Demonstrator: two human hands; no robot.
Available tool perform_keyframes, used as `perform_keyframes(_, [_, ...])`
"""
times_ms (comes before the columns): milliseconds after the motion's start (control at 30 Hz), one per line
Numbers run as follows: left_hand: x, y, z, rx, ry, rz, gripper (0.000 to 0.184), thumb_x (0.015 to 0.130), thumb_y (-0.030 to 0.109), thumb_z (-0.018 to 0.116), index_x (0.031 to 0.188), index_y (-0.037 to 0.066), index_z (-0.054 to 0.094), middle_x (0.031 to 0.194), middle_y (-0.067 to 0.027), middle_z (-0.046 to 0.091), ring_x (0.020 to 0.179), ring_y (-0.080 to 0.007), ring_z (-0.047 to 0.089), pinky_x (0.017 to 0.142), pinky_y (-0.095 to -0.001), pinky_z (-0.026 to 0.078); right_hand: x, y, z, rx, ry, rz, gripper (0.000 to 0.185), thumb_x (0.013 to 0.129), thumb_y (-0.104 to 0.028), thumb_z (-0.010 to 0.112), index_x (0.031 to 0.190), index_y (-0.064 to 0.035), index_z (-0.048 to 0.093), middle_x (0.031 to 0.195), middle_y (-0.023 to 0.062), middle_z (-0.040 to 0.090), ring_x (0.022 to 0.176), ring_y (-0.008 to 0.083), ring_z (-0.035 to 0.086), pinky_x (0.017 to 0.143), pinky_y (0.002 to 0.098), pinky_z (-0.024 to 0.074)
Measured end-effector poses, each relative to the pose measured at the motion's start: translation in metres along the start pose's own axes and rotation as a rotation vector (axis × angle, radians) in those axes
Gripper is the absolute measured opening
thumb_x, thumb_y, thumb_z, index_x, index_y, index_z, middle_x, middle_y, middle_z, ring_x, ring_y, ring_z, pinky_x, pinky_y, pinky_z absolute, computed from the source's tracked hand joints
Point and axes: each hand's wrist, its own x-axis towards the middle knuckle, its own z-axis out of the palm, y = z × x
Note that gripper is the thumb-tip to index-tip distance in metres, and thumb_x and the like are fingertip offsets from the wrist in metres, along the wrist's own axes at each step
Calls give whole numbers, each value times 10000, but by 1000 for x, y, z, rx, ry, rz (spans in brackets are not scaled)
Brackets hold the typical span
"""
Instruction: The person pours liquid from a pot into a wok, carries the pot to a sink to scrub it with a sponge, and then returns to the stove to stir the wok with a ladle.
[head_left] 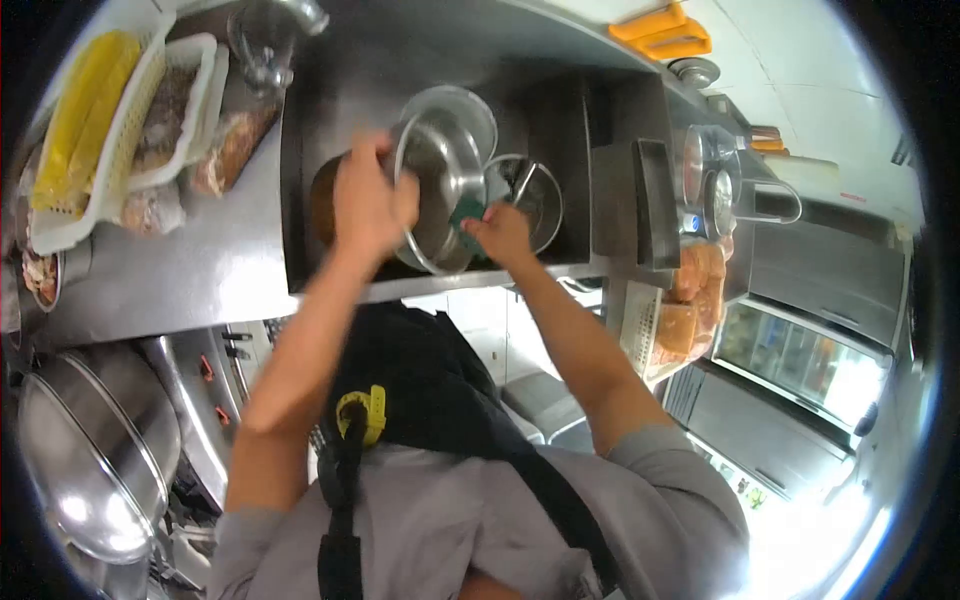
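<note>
Over the steel sink (540,110), a shiny metal pot (435,180) is tilted with its open mouth showing. My left hand (370,200) is at the pot's left rim, blurred by motion; whether its fingers grip the rim cannot be made out. In my right hand (500,232) a green scouring pad (466,218) is pinched, against the right side of the pot's mouth. Just right of the pot, another round metal container (545,205) lies in the sink, and behind it shows a pale round rim (475,110).
White baskets (110,150) with yellow packages (90,110) stand at the left, beside wrapped food (235,150). A faucet (270,45) is at the back left. Large steel bowls (100,450) sit lower left. A tray of meat (690,310) is at the right.
</note>
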Motion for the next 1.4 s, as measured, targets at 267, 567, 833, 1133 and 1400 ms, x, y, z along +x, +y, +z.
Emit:
perform_keyframes(267, [12, -16, -3, 90, 69, 349, 670, 684, -22, 511, 1351, 37, 503, 1363, -223, 513, 1248, -434, 484, 1081, -471, 370, 88, -57, -15, -136, 268, -401, 288, 834, -294, 708, 884, -28, 610, 949, 196, 646, 907, 373, 643, 752, 453, 522])
perform_keyframes(567, [56, -13, -26, 62, -48, 168, 506, 726, 11, 480, 1205, 57, 636, 1087, -249, 657, 1057, -390, 625, 929, -389, 478, 98, -102, -22, -207, 362, -654, 192, 820, -205, 689, 908, -66, 591, 962, 134, 578, 940, 317, 617, 771, 439, 529])
perform_keyframes(833, [36, -11, -13, 142, -80, 189, 502, 733, 13, 482, 1216, 13, 621, 1044, -248, 673, 1003, -386, 654, 897, -377, 494, 79, -86, -40, -560, 178, -863, 242, 763, -132, 667, 980, -50, 599, 1054, 139, 577, 998, 311, 594, 808, 408, 521])
perform_keyframes(1133, [19, -25, -8, 109, 112, 209, 502, 717, -6, 493, 1205, -43, 608, 1070, -276, 658, 1020, -393, 651, 910, -381, 497, -18, -68, 7, -453, -535, -429, 233, 823, -128, 562, 977, -47, 717, 1082, 192, 672, 1064, 368, 620, 887, 488, 499])
perform_keyframes(1400, [23, -19, -18, 138, 29, 245, 501, 714, -22, 487, 1199, -41, 608, 1027, -295, 654, 980, -410, 656, 877, -397, 508, 3, -29, -28, -538, -229, -1014, 153, 842, -222, 625, 822, -116, 734, 907, 114, 682, 939, 296, 641, 917, 483, 465])
